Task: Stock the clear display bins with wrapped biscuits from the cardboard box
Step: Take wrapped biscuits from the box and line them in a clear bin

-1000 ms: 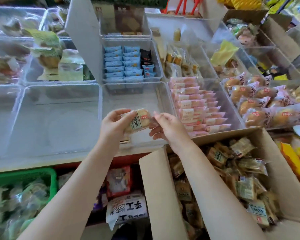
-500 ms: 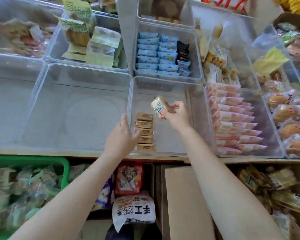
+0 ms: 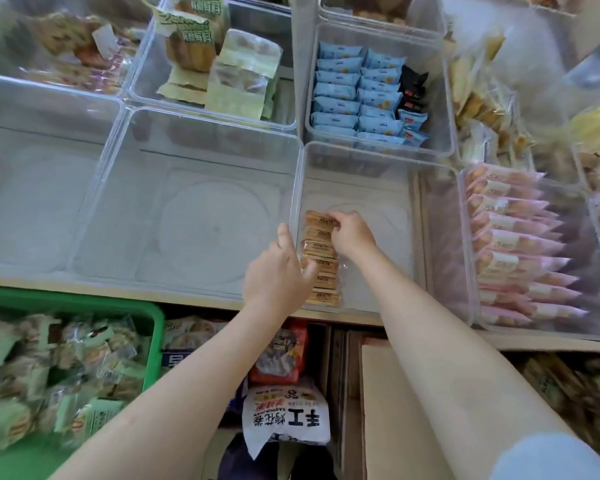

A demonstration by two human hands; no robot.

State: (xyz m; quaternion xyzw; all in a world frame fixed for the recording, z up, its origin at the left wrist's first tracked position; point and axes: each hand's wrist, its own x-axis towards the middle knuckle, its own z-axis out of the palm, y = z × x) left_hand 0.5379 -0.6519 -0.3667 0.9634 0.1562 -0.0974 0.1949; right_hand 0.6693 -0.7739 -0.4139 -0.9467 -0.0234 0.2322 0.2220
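Both hands were down in the small clear bin (image 3: 388, 188) when I looked. My left hand (image 3: 274, 275) lay against the near left side of the row of wrapped biscuits (image 3: 321, 261), fingers fairly straight and spread along the bin's left wall, steadying the packs rather than gripping anything. Just to its right, my right hand (image 3: 352, 233) was curled over the far end of that row, fingertips pinching the top pack (image 3: 317, 220) as it sat against the others. The row ran front to back along the bin's left wall, packs standing on edge and touching one another.

Going left to right across the counter, I saw a large clear bin (image 3: 201, 216) just beside the small one, then the biscuit bin itself, then a bin of pink-wrapped snacks (image 3: 513, 247) on the right. Behind the biscuit bin stood one packed with blue packets (image 3: 357, 95).

Below the counter edge a green basket (image 3: 146, 306) held greenish wrapped snacks on the left, a white printed bag (image 3: 286, 417) lay near the middle, and the cardboard box (image 3: 388, 403) sat under my right forearm, more wrapped packs showing at the far right.
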